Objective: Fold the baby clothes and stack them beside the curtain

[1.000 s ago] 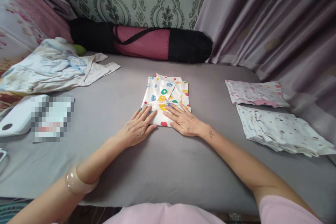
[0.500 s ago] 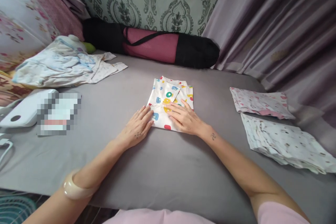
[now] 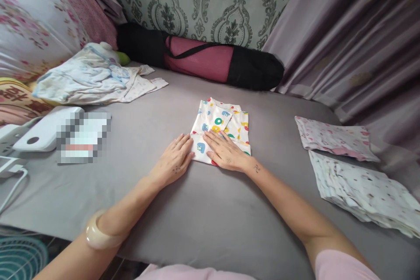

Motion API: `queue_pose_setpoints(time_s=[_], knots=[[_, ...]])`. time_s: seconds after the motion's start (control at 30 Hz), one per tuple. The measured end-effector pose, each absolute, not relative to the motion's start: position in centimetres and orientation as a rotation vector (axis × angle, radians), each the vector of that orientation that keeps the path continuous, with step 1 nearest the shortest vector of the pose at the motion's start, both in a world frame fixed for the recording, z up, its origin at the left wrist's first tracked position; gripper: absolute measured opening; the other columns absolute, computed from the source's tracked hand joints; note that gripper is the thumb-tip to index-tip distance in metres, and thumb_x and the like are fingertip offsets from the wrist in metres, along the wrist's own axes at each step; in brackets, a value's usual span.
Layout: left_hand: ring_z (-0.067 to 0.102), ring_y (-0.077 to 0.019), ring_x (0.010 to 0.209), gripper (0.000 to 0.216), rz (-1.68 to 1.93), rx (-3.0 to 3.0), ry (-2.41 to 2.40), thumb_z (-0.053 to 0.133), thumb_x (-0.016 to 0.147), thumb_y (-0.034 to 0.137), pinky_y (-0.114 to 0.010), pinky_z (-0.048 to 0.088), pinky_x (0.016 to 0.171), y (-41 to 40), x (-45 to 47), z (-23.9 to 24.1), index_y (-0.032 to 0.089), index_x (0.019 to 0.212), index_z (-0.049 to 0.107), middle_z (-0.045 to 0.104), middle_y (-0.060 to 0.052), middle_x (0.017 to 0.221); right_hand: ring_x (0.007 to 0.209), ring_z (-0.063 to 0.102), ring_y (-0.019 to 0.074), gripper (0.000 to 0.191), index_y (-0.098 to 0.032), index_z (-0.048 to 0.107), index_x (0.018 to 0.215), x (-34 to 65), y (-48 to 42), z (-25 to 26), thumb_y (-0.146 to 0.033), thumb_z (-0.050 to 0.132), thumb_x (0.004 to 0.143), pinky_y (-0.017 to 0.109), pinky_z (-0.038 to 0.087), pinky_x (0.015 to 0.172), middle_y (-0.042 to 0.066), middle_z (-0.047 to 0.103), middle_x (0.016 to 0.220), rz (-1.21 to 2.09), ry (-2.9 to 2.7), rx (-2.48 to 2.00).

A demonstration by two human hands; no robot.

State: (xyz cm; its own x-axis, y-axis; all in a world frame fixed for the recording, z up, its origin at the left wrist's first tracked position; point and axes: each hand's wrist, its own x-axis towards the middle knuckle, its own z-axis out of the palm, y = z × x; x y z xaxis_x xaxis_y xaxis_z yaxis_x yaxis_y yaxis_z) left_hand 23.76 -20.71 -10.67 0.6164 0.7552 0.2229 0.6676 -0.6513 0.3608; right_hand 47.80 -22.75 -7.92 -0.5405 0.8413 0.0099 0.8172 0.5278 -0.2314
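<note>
A white garment with colourful prints [image 3: 201, 146] lies folded on the grey sheet [image 3: 183, 223], its near part turned up over the rest. Along its left edge rests my left hand [image 3: 175, 155], palm down, fingers out straight and the fingertips touching the cloth. My right hand [image 3: 226, 149] lies flat on the folded part with its fingers stretched out. Neither hand grips anything. Some of the print is hidden under the right hand.
To the right are a folded pink-print garment [image 3: 334, 136] and a stack of folded white clothes [image 3: 364, 188]. Crumpled clothes [image 3: 88, 78] lie back left, near a white device [image 3: 49, 129] and a power strip [image 3: 8, 138]. A long black-and-pink bag [image 3: 200, 59] lines the wall.
My right hand has slid left across the folded part, closer to my left hand. The left hand stays at the garment's edge. The whole view has shifted a little.
</note>
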Motion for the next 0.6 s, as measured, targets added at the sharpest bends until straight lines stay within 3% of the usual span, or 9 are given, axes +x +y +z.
queue_pose_setpoints(time_s=[0.13,0.33,0.6], knots=[[0.043,-0.0288,0.139,0.042,0.64,2.541,1.205,0.032,0.102,0.033,-0.049,0.039,0.115,-20.6,23.7,-10.5,0.014,0.135,0.049,0.053,-0.017,0.144,0.15,0.022,0.0256,0.054,-0.015,0.037,0.152,45.7,-22.0,-6.9,-0.038,0.029,0.104,0.053,0.01,0.123,0.013,0.03,0.16,0.216,-2.618,-1.412],[0.054,-0.0267,0.129,0.044,0.888,2.438,1.311,0.029,0.099,0.019,-0.049,0.047,0.107,-20.1,23.2,-11.2,0.016,0.141,0.04,0.057,-0.019,0.135,0.151,0.017,0.0244,0.061,-0.013,0.027,0.155,41.8,-20.3,-8.8,-0.045,0.027,0.104,0.051,0.011,0.123,0.014,0.025,0.162,0.252,-2.69,-1.328],[0.057,-0.0261,0.125,0.047,0.926,2.437,1.24,0.031,0.097,0.017,-0.049,0.048,0.105,-20.2,23.5,-10.8,0.016,0.144,0.034,0.057,-0.018,0.134,0.151,0.017,0.0228,0.06,-0.007,0.03,0.153,41.8,-20.1,-8.8,-0.039,0.028,0.103,0.046,0.012,0.124,0.014,0.027,0.161,0.372,-2.651,-1.31]])
